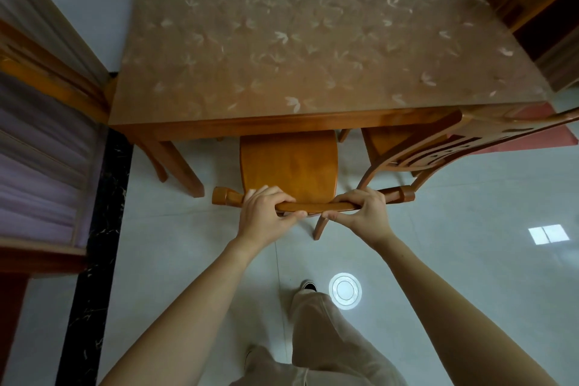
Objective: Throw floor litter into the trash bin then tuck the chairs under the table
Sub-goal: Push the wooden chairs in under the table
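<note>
Head view showed both hands, left hand (264, 211) and right hand (360, 210), clamped around the orange-brown wooden chair's top rail (313, 206); pushed crooked, its seat might strike the neighbouring carved wooden chair (445, 147) or the brown leaf-patterned desk (313, 41).

From my feed the room reads dim and even, with a soft, slightly cool cast. Light comes from above: a round ceiling lamp mirrors as a bright ring on the glossy floor (470, 204) at (345, 290), and a window shows as a pale rectangle at (548, 233). The table (313, 41) carries a faint sheen near its far right corner. Shadows under it are soft. Straight edges bow strongly toward the frame borders, and the corners look smeared and soft.
</note>
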